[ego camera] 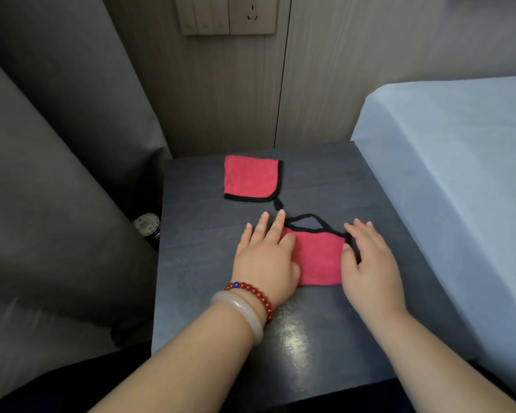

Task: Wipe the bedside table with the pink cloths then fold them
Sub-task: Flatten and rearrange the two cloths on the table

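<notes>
Pink near cloth [316,257] lies crosswise between flat, spread left hand [265,257] and right hand [370,263], probably pressing its ends; neither grips.

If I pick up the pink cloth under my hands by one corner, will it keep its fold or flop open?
The near pink cloth will probably flop open: its black-trimmed edge already lifts in a loose loop, so it looks soft. It seems light and thin, lying flat under the left hand and right hand. On the smooth, glossy bedside table it may slide if pushed.
</notes>
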